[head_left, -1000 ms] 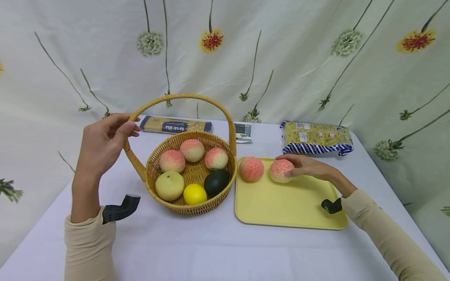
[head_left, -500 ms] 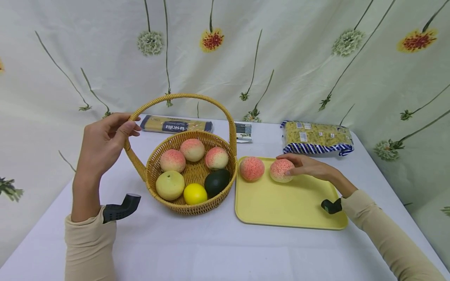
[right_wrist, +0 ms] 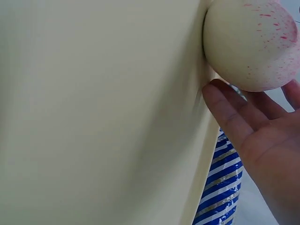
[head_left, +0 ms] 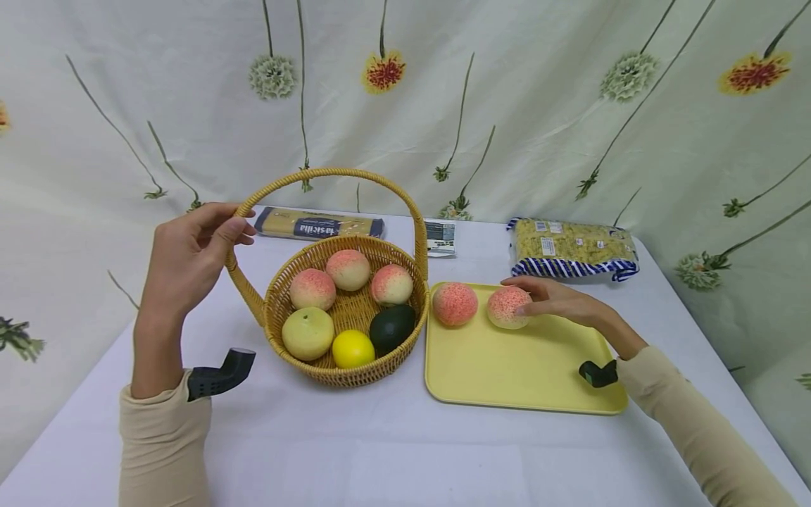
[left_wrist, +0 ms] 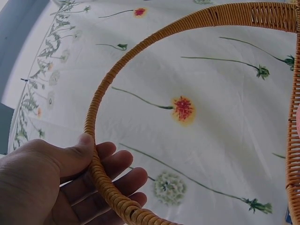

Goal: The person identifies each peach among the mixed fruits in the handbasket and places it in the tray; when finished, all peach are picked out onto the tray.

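My left hand (head_left: 190, 257) holds the left side of the handle (head_left: 329, 171) of a wicker basket (head_left: 342, 380); in the left wrist view the thumb lies on one side of the handle, the fingers behind it. Inside the basket are three pink-and-cream peaches (head_left: 348, 270), a pale yellow-green round fruit (head_left: 307, 334), a lemon-yellow fruit (head_left: 353, 349) and a dark green avocado (head_left: 391, 329). My right hand (head_left: 557, 299) grips a peach (head_left: 507, 308) at the back of the yellow tray (head_left: 507, 373), fingers curved round its far side. Another peach (head_left: 455, 304) sits left of it.
Behind the basket lies a long pack of pasta (head_left: 319, 224), with a small white-and-dark packet (head_left: 440, 238) beside it. A bag of pasta (head_left: 573, 246) with blue-and-white striped ends lies behind the tray. A flower-printed cloth (head_left: 405, 105) hangs at the table's back.
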The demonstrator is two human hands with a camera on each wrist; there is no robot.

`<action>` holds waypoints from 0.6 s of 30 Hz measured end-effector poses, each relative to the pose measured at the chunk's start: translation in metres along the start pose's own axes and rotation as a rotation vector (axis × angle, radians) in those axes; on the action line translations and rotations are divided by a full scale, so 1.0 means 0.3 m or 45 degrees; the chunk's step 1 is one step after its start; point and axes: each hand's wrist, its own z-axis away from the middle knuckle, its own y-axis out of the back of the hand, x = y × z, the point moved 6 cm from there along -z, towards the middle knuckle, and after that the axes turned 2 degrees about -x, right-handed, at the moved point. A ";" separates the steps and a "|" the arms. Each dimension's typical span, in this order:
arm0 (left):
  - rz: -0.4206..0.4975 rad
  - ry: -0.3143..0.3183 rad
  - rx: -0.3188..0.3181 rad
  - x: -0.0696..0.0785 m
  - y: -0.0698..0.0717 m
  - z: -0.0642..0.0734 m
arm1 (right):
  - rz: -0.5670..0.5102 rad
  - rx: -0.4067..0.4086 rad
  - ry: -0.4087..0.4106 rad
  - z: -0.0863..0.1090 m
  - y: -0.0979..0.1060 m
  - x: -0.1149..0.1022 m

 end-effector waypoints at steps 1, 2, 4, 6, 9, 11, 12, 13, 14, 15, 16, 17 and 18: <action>0.001 -0.002 0.001 0.000 0.000 -0.001 | 0.008 0.009 -0.002 0.003 0.002 -0.003; 0.002 -0.004 0.002 -0.001 0.000 -0.001 | 0.022 0.016 -0.001 0.005 0.004 -0.007; 0.000 -0.005 0.003 -0.001 0.001 -0.002 | 0.033 0.028 0.001 0.010 0.008 -0.018; -0.006 -0.006 0.004 -0.001 0.002 -0.002 | 0.046 0.035 0.011 0.012 0.010 -0.032; -0.008 -0.005 0.005 0.000 0.003 0.000 | 0.054 0.043 0.044 0.011 0.011 -0.065; -0.006 -0.005 0.006 0.001 0.004 0.001 | 0.057 0.048 0.077 0.008 0.009 -0.092; -0.007 -0.008 0.005 0.001 0.003 0.002 | 0.060 0.051 0.094 0.006 0.007 -0.107; -0.003 -0.009 0.006 0.001 0.003 0.002 | 0.063 0.058 0.107 0.005 0.006 -0.121; -0.002 -0.009 0.005 0.000 0.003 0.001 | 0.072 0.069 0.128 0.003 0.004 -0.137; -0.001 -0.008 0.004 -0.001 0.002 0.001 | 0.077 0.082 0.150 0.001 0.001 -0.154; -0.002 -0.007 0.004 -0.002 0.002 0.000 | 0.081 0.095 0.173 0.000 -0.002 -0.171; -0.003 -0.007 0.004 -0.002 0.001 0.000 | 0.088 0.109 0.196 -0.002 -0.006 -0.187; -0.001 -0.006 0.002 -0.002 0.000 -0.001 | 0.091 0.122 0.218 -0.003 -0.010 -0.204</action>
